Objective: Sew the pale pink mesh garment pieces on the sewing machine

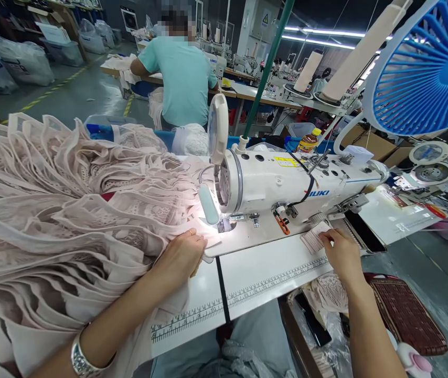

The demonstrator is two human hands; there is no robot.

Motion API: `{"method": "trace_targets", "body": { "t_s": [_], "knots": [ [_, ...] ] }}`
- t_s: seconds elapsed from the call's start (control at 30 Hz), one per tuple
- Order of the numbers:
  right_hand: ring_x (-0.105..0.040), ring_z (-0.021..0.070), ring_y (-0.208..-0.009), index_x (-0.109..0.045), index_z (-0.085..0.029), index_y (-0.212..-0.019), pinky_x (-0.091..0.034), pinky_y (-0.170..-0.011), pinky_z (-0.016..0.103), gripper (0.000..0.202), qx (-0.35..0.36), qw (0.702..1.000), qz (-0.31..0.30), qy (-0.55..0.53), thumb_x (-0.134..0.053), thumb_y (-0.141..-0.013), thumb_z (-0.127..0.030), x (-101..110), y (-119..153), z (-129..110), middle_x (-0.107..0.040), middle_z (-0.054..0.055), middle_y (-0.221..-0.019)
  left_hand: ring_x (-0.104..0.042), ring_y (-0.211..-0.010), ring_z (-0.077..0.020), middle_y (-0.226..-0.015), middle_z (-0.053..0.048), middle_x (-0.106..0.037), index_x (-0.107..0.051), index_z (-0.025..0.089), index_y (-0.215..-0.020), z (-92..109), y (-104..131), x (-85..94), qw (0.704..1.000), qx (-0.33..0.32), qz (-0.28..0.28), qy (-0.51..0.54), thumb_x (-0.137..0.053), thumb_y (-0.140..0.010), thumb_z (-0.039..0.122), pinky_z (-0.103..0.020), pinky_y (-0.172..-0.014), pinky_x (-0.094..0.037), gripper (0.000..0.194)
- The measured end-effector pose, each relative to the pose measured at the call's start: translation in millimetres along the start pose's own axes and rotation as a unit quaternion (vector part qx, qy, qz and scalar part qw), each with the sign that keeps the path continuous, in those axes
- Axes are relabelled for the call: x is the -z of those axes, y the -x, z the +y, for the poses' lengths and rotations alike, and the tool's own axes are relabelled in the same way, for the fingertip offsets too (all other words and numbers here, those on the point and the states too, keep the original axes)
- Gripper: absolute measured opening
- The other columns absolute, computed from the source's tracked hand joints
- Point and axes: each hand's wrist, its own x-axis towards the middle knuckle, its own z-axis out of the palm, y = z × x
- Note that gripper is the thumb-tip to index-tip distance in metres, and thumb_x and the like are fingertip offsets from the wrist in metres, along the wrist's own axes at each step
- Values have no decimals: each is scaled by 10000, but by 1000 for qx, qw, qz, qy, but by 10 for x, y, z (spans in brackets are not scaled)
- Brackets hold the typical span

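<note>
A white sewing machine [263, 181] stands on the white table, its lamp lighting the needle area. My left hand [182, 254] is closed on the edge of pale pink fabric [129, 220], just left of the needle area. That fabric belongs to a big ruffled heap covering the table's left side. At the right, my right hand [340, 252] pinches a small stack of pale pink strips [314, 237] lying in front of the machine body. A silver bracelet [84, 359] circles my left wrist.
A ruler strip [275, 278] runs along the table's front edge. Below it at right are a black phone [312, 320] and a woven brown seat [408, 315]. A blue fan [436, 68] hangs upper right. Beyond the machine, a person [182, 79] in a teal shirt sits facing away.
</note>
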Motion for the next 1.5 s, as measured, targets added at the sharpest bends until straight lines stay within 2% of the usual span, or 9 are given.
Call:
{"method": "trace_targets", "body": {
  "t_s": [0.23,0.47,0.57,0.7,0.83,0.93,1.13,1.3,1.5],
  "knots": [
    [-582,244,-689,-597,-188,-728,-403,-618,344,300,-4,1000,0,14,-434,-884,-384,-6,-6,-27,-644,106,-757,-523,-758,-216,-768,-63,-581,-563,166,-753,161,23,25,995,10,50,-89,-388,-823,-34,-334,-690,-424,275],
    [-578,239,-692,-638,-168,-785,-385,-604,335,338,17,999,-8,47,-393,-925,-354,1,15,-70,-649,120,-780,-535,-1104,-296,-1140,-156,-633,-619,88,-1157,118,50,-1,980,6,122,-155,-457,-840,26,-406,-889,-485,361],
    [-563,232,-667,-641,-166,-776,-365,-585,329,344,8,998,-3,64,-380,-929,-331,-11,10,-57,-641,127,-768,-517,-1225,-318,-1276,-198,-615,-627,38,-1215,39,115,-107,975,-35,98,-194,-440,-852,27,-455,-1047,-405,409],
    [-540,228,-620,-638,-170,-742,-341,-563,331,316,-12,996,-6,85,-408,-907,-310,34,-11,-67,-640,121,-741,-558,-1197,-364,-1334,-243,-575,-579,35,-1324,65,201,-188,967,10,64,-248,-404,-866,3,-486,-963,-440,491],
    [-578,268,-746,-647,-162,-802,-416,-678,375,326,-16,988,121,96,-412,-965,-318,84,17,-305,-661,145,-800,-628,-934,-315,-1017,-206,-668,-615,13,-1264,132,143,-9,967,-10,5,-254,-416,-872,19,-427,-765,-491,439],
    [-590,242,-829,-643,-184,-829,-439,-813,385,250,63,982,177,26,-478,-987,-285,-38,101,-695,-676,116,-870,-608,-968,-312,-988,-190,-663,-698,22,-1059,133,30,82,963,-56,14,-263,-434,-869,36,-462,-882,-475,325],
    [-544,228,-820,-638,-177,-837,-430,-732,339,205,312,949,23,-44,-494,-932,-67,-523,199,-1535,-625,78,-840,-610,-1124,-292,-1237,-262,-625,-588,-26,-1266,311,-28,-253,940,-148,59,-303,-328,-906,-26,-446,-996,-440,444],
    [-535,209,-718,-584,-169,-845,-377,-630,320,142,281,956,-73,31,-501,-932,-93,-629,51,-1801,-601,70,-825,-622,-1106,-314,-1240,-285,-612,-569,-25,-1289,497,-36,-370,947,-118,46,-296,-341,-904,-30,-445,-906,-500,447],
    [-553,217,-679,-577,-152,-998,-353,-605,323,138,253,957,-142,24,-443,-988,-188,-654,-40,-1791,-625,90,-864,-598,-1098,-299,-1190,-231,-630,-631,31,-1170,382,-113,-258,958,-112,48,-258,-325,-893,-56,-423,-880,-502,422]
  ]
}}
